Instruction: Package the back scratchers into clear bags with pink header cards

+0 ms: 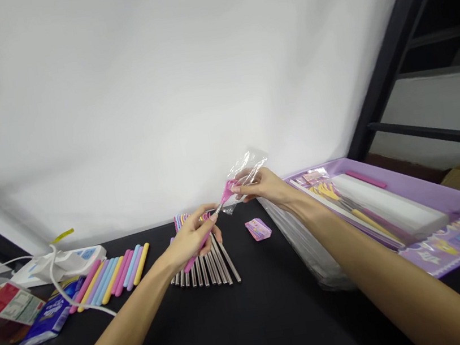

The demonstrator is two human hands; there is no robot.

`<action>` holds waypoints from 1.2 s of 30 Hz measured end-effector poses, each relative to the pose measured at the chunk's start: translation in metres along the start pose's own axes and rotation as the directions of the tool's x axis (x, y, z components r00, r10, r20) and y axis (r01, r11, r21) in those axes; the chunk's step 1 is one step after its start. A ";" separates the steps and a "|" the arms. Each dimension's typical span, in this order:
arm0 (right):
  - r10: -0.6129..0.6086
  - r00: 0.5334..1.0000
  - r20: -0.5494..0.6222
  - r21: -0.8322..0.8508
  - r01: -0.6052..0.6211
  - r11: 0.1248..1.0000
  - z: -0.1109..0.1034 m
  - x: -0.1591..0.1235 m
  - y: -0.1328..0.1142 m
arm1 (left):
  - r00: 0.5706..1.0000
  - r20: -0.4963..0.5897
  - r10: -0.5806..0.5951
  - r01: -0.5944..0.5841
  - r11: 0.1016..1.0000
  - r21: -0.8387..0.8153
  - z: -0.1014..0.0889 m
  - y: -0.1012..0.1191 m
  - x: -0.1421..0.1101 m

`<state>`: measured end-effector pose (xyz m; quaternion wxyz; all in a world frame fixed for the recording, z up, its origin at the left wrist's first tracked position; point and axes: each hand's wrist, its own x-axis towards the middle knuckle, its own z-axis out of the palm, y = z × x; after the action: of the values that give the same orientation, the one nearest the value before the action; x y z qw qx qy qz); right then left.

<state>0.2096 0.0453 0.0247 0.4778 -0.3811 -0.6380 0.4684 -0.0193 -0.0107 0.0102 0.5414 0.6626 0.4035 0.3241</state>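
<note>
My left hand [194,239] is closed round a thin stick with a pink handle [190,263], a metal shaft and a pink shaped top [229,188]. My right hand [257,184] pinches a clear plastic bag [249,161] at that pink top; whether the top is inside the bag is hard to see. Below my left hand lies a row of metal rods [221,265] with coloured tops, partly hidden by the hand. To the left, several pastel handles [118,275] in pink, yellow, blue and purple lie side by side. A small pink card [258,229] rests below my right hand.
A purple tray [413,198] at the right holds wrapped sticks and a white block. Clear plastic bags [310,252] lie along its left side. At the left are a power strip [77,261], white cable [70,300], blue packet [53,317] and bottle [2,316]. A white wall stands behind.
</note>
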 end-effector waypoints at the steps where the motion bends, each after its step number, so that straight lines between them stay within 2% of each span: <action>1: -0.007 1.000 0.008 -0.012 0.008 1.000 -0.001 0.000 0.000 | 1.000 0.006 0.006 -0.006 1.000 0.016 0.000 0.001 0.000; 6: -0.082 0.993 -0.080 -0.028 0.080 0.996 -0.003 0.003 0.002 | 1.000 0.022 -0.001 -0.001 0.999 0.054 0.000 0.005 -0.002; 11: -0.086 0.977 -0.194 0.011 0.090 0.996 0.001 0.006 0.005 | 1.000 0.023 -0.002 0.000 0.994 0.105 0.001 0.008 -0.004; 18: -0.087 0.986 -0.140 -0.012 0.086 0.996 0.000 0.004 0.004 | 1.000 0.027 0.007 -0.010 0.994 0.106 0.002 0.002 -0.001; 23: -0.124 0.977 -0.175 -0.068 0.113 0.991 0.000 0.009 0.008 | 0.999 0.010 0.031 -0.032 0.994 0.102 0.001 -0.005 0.003; 28: -0.125 0.975 -0.185 -0.046 0.118 0.992 0.000 0.011 0.011 | 1.000 0.026 0.014 -0.017 0.995 0.096 0.001 -0.003 0.002; 36: -0.163 0.970 -0.177 -0.113 0.145 0.983 -0.001 0.012 0.013 | 0.996 -0.060 0.066 -0.060 0.994 0.094 0.008 -0.007 0.004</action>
<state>0.2081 0.0603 0.0154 0.5507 -0.3959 -0.6407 0.3599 -0.0112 -0.0101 0.0014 0.4867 0.6889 0.4137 0.3426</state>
